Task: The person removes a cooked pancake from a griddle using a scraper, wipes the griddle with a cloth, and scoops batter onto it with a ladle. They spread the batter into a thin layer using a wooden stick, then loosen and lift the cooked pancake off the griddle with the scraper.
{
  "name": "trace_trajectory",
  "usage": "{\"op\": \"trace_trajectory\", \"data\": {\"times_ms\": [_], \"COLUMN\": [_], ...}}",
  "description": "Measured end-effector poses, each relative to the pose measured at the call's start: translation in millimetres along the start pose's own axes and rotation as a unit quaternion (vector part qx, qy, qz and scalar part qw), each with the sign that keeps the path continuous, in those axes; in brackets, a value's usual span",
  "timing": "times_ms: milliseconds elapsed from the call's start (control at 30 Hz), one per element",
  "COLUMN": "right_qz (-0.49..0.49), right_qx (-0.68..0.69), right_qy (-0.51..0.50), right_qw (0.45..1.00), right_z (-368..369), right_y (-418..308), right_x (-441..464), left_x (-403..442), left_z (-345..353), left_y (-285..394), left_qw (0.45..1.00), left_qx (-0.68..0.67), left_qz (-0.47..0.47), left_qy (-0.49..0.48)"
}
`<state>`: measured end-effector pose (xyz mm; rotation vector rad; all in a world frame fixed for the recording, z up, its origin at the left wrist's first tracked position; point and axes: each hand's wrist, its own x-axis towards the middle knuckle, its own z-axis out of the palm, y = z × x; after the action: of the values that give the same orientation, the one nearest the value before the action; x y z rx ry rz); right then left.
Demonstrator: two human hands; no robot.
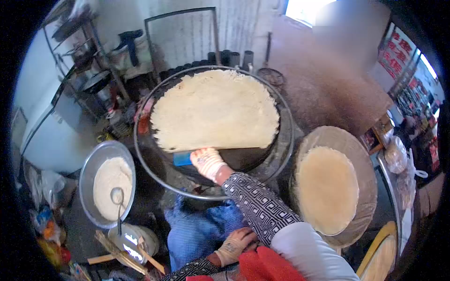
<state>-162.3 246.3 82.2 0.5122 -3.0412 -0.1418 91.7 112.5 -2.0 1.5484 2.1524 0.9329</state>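
Note:
A large, thin, pale flatbread (215, 112) with ragged edges covers most of a round dark griddle (243, 161). My right hand (206, 163), in a striped glove with fingertips bare, is closed on a blue scraper (183, 158). The scraper lies at the near edge of the flatbread, where the edge runs almost straight. My left hand (233, 246), also gloved, rests low by my lap under my right arm. Its fingers are curled, and what they hold, if anything, is hidden.
A metal ring (211, 198) surrounds the griddle. At left, a metal basin (86, 187) holds pale batter and a ladle (117, 195). Wood sticks (119, 253) lie below it. At right, round flatbreads (327, 189) sit in a cloth-lined basket (368, 187).

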Motion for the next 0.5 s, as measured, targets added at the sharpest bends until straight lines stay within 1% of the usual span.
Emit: {"op": "trace_trajectory", "data": {"times_ms": [33,100,133,167,200,233,267,300,333,367,400,433,467,500], "right_qz": [0.009,-0.009,0.003,-0.042,0.002,0.032,0.01,0.028,-0.005,0.004,0.022,0.021,0.021,0.027], "right_qx": [-0.02,-0.034,-0.002,-0.018,0.09,0.067,0.087,0.03,0.028,-0.036,-0.03,-0.038,-0.046,-0.04], "right_qy": [0.022,0.024,0.015,0.176,0.09,0.001,0.123,0.13,0.16,0.142,0.121,0.117,0.113,0.109], "right_qw": [1.0,0.999,1.0,0.983,0.992,0.997,0.989,0.991,0.987,0.989,0.992,0.992,0.992,0.993], "right_z": [6.1,14.0,18.5,30.4,22.3,-15.9,-8.3,-16.2,-13.1,-4.7,32.9,32.5,30.5,66.1], "right_y": [-2.1,-0.5,-1.2,1.7,18.8,21.3,22.5,21.2,14.5,2.1,-3.7,-2.8,-1.6,-0.9], "right_x": [0.3,-1.6,1.2,-4.8,-28.1,-26.2,-20.9,-13.4,-6.2,2.4,24.7,27.0,28.6,51.3], "left_x": [-10.5,-29.3,-33.1,-36.6,-34.9,-28.4,-29.1,-27.0,-39.3,-47.1,-55.9,-55.5,-76.1,-95.3], "left_z": [-19.8,-30.1,-41.4,-52.5,-53.1,-70.3,-77.3,-91.1,-88.4,-101.5,-121.0,-132.9,-125.9,-122.7], "left_y": [12.3,5.5,8.5,14.5,25.2,30.1,27.3,28.1,15.1,22.6,34.2,39.2,10.5,-20.1], "left_qw": [0.993,0.989,0.986,0.986,0.987,0.982,0.975,0.973,0.972,0.97,0.973,0.971,0.957,0.936], "left_qx": [-0.094,-0.089,-0.094,-0.064,-0.093,-0.103,-0.1,-0.093,-0.057,-0.088,-0.088,-0.058,-0.138,-0.221], "left_qz": [-0.06,-0.089,-0.101,-0.072,-0.047,-0.074,-0.068,-0.072,-0.035,-0.072,-0.128,-0.165,-0.175,-0.188], "left_qy": [0.039,0.079,0.093,0.139,0.12,0.141,0.185,0.198,0.224,0.213,0.173,0.161,0.184,0.202]}}
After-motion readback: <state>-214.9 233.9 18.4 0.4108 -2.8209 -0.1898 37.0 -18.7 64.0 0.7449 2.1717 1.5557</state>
